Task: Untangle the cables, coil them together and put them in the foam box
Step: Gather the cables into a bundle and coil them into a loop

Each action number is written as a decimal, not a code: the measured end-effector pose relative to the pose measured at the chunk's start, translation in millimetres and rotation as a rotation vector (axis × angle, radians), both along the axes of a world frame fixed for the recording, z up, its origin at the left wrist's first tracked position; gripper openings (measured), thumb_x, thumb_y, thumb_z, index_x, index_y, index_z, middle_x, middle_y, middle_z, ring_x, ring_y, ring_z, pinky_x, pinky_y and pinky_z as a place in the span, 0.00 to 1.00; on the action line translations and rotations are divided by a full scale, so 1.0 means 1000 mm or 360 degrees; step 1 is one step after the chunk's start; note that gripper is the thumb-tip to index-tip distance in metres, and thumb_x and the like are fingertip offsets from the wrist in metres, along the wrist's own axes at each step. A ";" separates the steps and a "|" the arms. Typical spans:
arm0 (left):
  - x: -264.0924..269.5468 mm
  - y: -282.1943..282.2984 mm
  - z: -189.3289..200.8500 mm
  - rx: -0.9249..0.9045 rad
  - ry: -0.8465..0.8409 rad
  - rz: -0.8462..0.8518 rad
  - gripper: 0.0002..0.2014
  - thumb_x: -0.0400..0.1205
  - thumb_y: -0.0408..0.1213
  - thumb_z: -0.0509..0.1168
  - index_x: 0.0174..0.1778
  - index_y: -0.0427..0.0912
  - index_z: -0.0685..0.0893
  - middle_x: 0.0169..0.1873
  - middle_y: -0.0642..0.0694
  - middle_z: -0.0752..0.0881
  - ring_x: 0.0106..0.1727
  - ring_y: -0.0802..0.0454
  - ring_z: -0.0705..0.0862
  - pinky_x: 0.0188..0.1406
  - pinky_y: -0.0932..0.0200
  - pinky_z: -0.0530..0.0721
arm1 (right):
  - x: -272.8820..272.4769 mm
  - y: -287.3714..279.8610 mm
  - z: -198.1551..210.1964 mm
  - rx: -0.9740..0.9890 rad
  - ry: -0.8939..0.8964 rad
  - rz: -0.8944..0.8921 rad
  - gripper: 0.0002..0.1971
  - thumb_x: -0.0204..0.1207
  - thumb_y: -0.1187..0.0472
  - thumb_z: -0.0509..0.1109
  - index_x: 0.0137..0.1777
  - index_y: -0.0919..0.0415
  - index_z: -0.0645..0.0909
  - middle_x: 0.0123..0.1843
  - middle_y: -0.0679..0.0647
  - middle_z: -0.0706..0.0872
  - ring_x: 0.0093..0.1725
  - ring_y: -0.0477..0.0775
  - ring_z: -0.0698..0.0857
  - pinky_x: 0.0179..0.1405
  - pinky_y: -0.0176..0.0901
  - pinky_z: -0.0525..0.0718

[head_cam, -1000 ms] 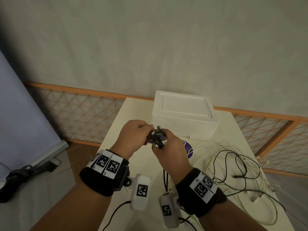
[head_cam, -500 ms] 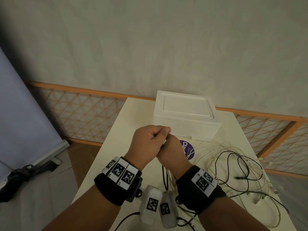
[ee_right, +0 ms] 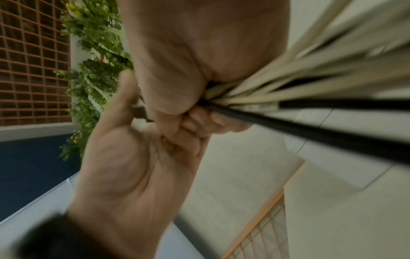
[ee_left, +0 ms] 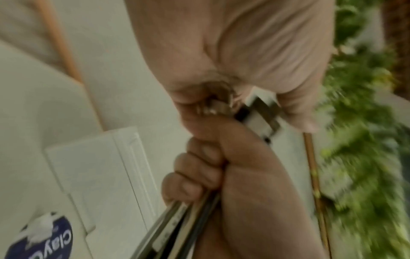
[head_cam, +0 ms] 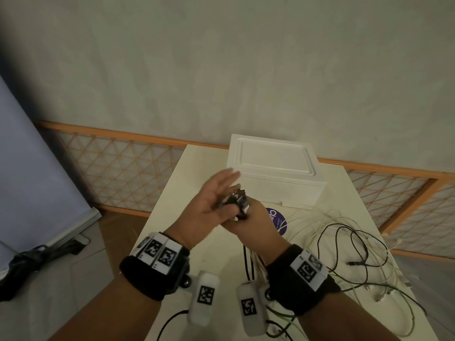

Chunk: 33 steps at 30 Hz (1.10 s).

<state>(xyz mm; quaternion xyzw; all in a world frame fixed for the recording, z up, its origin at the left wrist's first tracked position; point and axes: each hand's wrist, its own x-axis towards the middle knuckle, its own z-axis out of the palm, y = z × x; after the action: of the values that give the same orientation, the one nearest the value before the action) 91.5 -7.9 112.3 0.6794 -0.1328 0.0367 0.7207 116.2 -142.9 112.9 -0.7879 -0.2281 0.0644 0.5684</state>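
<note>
My right hand [head_cam: 248, 217] grips a bundle of black and white cables [head_cam: 251, 264] just below their plug ends [head_cam: 236, 199], which stick out above the fist. The bundle hangs down past my right wrist. My left hand [head_cam: 216, 190] lies open beside the plugs, fingers straight and pointing toward the foam box; its thumb side touches them. In the right wrist view the cables [ee_right: 310, 87] fan out of the fist, with the open left palm [ee_right: 124, 166] next to it. The white foam box [head_cam: 273, 168] stands behind the hands with its lid on.
The loose lengths of cable [head_cam: 349, 254] sprawl over the right half of the cream table [head_cam: 172, 217], reaching its right edge. A purple round sticker [head_cam: 277, 221] lies in front of the box. A lattice fence [head_cam: 118, 168] and a wall stand behind the table.
My left hand, curled over the plug ends half a second ago, has opened and its fingers have straightened. My right hand keeps its grip on the bundle.
</note>
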 end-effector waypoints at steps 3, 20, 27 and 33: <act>-0.002 0.008 -0.012 0.0016 0.0157 -0.0224 0.52 0.58 0.49 0.84 0.75 0.49 0.64 0.70 0.57 0.78 0.71 0.59 0.76 0.64 0.61 0.78 | 0.003 -0.008 0.012 0.0172 0.0232 0.0175 0.11 0.70 0.76 0.71 0.38 0.58 0.82 0.25 0.45 0.80 0.25 0.44 0.77 0.26 0.38 0.75; -0.002 -0.045 -0.020 0.0209 0.0104 0.0416 0.14 0.81 0.44 0.60 0.61 0.50 0.81 0.55 0.45 0.86 0.60 0.53 0.85 0.61 0.50 0.83 | 0.013 -0.009 0.000 0.0046 -0.0141 0.0046 0.35 0.46 0.26 0.78 0.55 0.31 0.75 0.59 0.55 0.81 0.63 0.60 0.80 0.64 0.63 0.77; -0.008 -0.043 -0.018 0.0073 -0.0032 0.0500 0.11 0.78 0.26 0.70 0.55 0.41 0.84 0.49 0.47 0.87 0.51 0.61 0.87 0.49 0.66 0.83 | 0.005 -0.026 0.011 0.0377 0.0079 0.0477 0.55 0.46 0.39 0.85 0.75 0.53 0.67 0.68 0.59 0.79 0.68 0.61 0.80 0.68 0.64 0.77; -0.001 -0.039 -0.031 0.0411 -0.0074 0.0591 0.04 0.75 0.35 0.65 0.44 0.45 0.84 0.38 0.48 0.86 0.45 0.47 0.85 0.44 0.61 0.81 | -0.001 -0.026 0.028 0.0322 -0.0382 0.0241 0.26 0.69 0.49 0.74 0.67 0.53 0.77 0.61 0.48 0.84 0.63 0.50 0.82 0.64 0.46 0.80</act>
<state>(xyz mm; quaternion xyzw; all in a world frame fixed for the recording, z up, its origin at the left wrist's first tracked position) 90.5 -47.4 80.9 0.7778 -0.0256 0.1670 0.6054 115.3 -168.6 140.5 -0.7093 -0.3584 -0.0109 0.6069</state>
